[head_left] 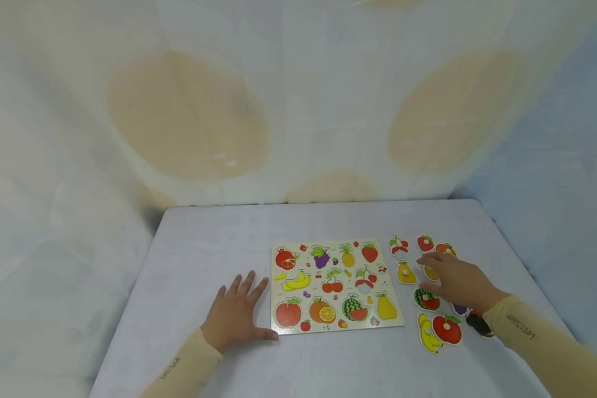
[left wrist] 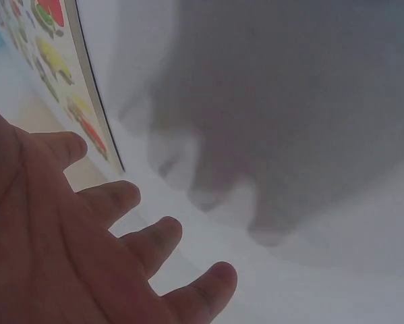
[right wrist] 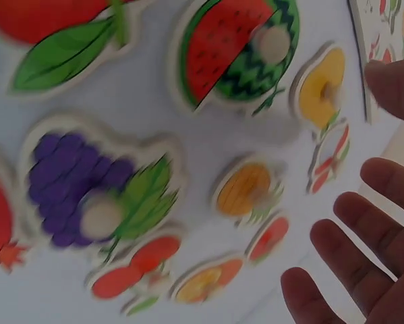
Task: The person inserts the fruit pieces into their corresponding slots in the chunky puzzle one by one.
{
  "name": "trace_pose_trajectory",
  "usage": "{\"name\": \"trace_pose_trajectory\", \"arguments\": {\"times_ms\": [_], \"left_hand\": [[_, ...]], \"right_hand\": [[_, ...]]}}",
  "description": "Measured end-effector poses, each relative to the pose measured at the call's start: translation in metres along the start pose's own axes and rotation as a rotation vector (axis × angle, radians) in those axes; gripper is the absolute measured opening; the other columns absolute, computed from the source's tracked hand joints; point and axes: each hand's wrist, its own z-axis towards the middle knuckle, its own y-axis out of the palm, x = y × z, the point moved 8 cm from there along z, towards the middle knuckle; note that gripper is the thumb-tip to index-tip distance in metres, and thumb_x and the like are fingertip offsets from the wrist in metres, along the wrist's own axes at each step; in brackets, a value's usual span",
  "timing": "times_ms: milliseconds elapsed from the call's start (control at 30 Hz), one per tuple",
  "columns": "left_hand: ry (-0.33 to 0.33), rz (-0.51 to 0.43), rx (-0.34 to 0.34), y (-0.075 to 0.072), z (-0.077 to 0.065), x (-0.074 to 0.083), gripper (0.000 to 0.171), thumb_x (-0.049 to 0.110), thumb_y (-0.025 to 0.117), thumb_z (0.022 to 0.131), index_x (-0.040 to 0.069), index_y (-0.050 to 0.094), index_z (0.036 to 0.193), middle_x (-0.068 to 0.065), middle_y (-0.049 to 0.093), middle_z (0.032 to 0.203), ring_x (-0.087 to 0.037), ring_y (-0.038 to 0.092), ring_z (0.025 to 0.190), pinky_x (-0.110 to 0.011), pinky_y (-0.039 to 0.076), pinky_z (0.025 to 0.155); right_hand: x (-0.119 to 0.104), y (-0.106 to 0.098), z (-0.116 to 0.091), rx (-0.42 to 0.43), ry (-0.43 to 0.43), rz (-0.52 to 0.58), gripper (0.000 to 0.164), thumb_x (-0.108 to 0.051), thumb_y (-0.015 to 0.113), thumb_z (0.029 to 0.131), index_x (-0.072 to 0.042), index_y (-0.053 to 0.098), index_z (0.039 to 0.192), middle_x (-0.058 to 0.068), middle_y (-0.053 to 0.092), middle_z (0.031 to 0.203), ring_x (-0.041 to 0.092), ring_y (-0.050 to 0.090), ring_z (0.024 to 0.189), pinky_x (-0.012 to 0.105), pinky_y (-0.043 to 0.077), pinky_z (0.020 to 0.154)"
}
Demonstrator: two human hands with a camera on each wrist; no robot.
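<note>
A flat fruit puzzle board point(head_left: 349, 287) lies on the table with several fruit pictures on it. My left hand point(head_left: 236, 315) is spread just beside its left edge, holding nothing, the thumb near the front corner. My right hand point(head_left: 465, 282) reaches over the knobbed fruit pieces, fingers apart and nothing between them. Closest under its fingers is the pineapple piece point(right wrist: 245, 192). Around it lie a pear piece point(head_left: 406, 273), a watermelon piece point(right wrist: 276, 74) and a grape piece point(right wrist: 73, 182), the last partly hidden in the head view by the hand.
A banana piece point(head_left: 427, 334) and an apple piece point(head_left: 446, 330) lie toward the front. A cherry piece point(head_left: 399, 249) and a strawberry piece point(head_left: 425, 243) lie farther back. The white table point(head_left: 219, 237) meets hanging cloth behind and at the sides.
</note>
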Motion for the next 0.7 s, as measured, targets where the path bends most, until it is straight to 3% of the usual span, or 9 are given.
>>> {"name": "trace_pose_trajectory", "arguments": {"times_ms": [200, 333, 500, 700], "left_hand": [[-0.052, -0.067, -0.071, 0.011, -0.001, 0.008, 0.120, 0.082, 0.073, 0.060, 0.021, 0.036, 0.156, -0.016, 0.030, 0.159, -0.049, 0.029, 0.141, -0.073, 0.030, 0.101], [-0.068, -0.059, -0.079, 0.012, -0.001, 0.011, 0.119, 0.077, 0.078, 0.058, 0.022, 0.037, 0.156, -0.017, 0.030, 0.159, -0.050, 0.028, 0.141, -0.075, 0.030, 0.100], [-0.065, -0.022, -0.068, 0.013, 0.001, 0.011, 0.120, 0.077, 0.080, 0.057, 0.025, 0.037, 0.156, -0.018, 0.030, 0.159, -0.051, 0.028, 0.140, -0.075, 0.032, 0.098], [-0.070, -0.010, -0.066, 0.016, 0.001, 0.008, 0.121, 0.078, 0.079, 0.056, 0.026, 0.037, 0.156, -0.019, 0.029, 0.159, -0.052, 0.028, 0.140, -0.076, 0.032, 0.097]], "right_hand": [[-0.017, 0.016, 0.021, -0.050, -0.024, 0.040, 0.057, -0.038, 0.085, 0.078, -0.012, 0.067, 0.126, 0.014, 0.062, 0.127, 0.032, 0.062, 0.107, 0.052, 0.055, 0.083], [-0.018, 0.025, 0.028, -0.082, -0.026, 0.062, 0.053, -0.038, 0.085, 0.078, -0.014, 0.069, 0.123, 0.010, 0.063, 0.124, 0.027, 0.062, 0.104, 0.049, 0.055, 0.084], [-0.019, 0.029, 0.031, -0.060, -0.046, 0.075, 0.048, -0.034, 0.086, 0.079, -0.014, 0.070, 0.120, 0.011, 0.063, 0.125, 0.022, 0.063, 0.095, 0.046, 0.056, 0.081], [-0.021, 0.030, 0.032, -0.026, -0.052, 0.095, 0.046, -0.029, 0.086, 0.079, -0.012, 0.070, 0.118, 0.013, 0.062, 0.126, 0.025, 0.062, 0.097, 0.048, 0.056, 0.083]]}}
